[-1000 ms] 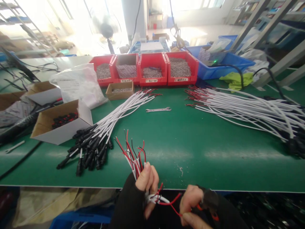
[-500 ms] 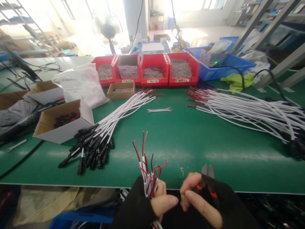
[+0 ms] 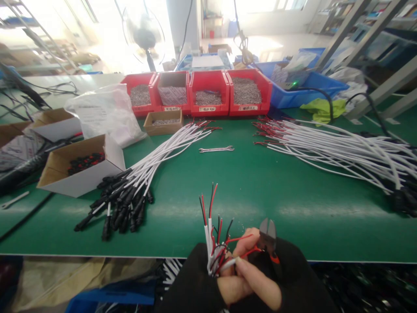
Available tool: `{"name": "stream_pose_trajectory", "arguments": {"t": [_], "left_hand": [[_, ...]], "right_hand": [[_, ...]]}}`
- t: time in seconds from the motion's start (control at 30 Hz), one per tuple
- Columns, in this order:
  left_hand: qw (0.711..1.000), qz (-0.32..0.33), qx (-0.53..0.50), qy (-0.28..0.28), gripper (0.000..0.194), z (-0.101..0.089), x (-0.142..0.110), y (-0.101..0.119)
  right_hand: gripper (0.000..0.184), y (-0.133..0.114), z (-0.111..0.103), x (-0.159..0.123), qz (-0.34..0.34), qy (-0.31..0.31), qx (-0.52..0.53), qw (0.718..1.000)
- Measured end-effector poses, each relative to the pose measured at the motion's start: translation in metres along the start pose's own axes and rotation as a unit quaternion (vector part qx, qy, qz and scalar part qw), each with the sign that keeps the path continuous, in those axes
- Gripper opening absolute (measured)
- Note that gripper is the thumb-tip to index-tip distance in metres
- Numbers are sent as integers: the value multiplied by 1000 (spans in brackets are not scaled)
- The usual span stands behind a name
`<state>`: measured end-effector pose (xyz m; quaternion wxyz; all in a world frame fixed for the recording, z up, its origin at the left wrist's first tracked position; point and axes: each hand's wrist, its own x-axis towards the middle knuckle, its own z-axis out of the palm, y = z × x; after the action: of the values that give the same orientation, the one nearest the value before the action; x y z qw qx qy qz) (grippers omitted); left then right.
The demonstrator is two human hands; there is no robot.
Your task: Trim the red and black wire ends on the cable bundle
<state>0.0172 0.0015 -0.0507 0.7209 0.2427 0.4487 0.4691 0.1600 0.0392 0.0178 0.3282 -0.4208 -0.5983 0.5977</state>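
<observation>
At the front edge of the bench, my left hand [image 3: 230, 288] is closed round a bunch of white cables [image 3: 208, 243] with red and black wire ends pointing up. My right hand [image 3: 257, 274] touches it from the right, thumb and fingers pinching one white cable end [image 3: 229, 264]. Tucked in that same hand are diagonal cutters [image 3: 268, 237] with red on the handles, their jaws pointing up and away from the cables. The lower part of the bunch is hidden by my hands and sleeves.
White cables with black connectors [image 3: 124, 208] lie left, and another cable pile [image 3: 332, 145] lies right. An open-end wrench [image 3: 216, 149] sits mid-bench. Red bins [image 3: 208, 109] line the back. A carton [image 3: 84, 184] of small black-and-red parts stands left.
My right hand has moved left to meet my left hand and now pinches a cable end. The cutters came along. The bunch has shifted slightly right.
</observation>
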Motion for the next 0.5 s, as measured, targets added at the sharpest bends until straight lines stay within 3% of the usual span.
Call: {"name": "stream_pose_trajectory", "arguments": {"t": [0.17, 0.3, 0.5], "left_hand": [[996, -65, 66, 13, 25, -8, -19, 21], [997, -33, 72, 5, 42, -10, -17, 22], [990, -44, 133, 34, 40, -1, -22, 38]], "right_hand": [[12, 9, -1, -4, 3, 2, 8, 1000], [14, 16, -6, -6, 3, 11, -12, 1000], [19, 12, -3, -3, -38, 4, -23, 999]]}}
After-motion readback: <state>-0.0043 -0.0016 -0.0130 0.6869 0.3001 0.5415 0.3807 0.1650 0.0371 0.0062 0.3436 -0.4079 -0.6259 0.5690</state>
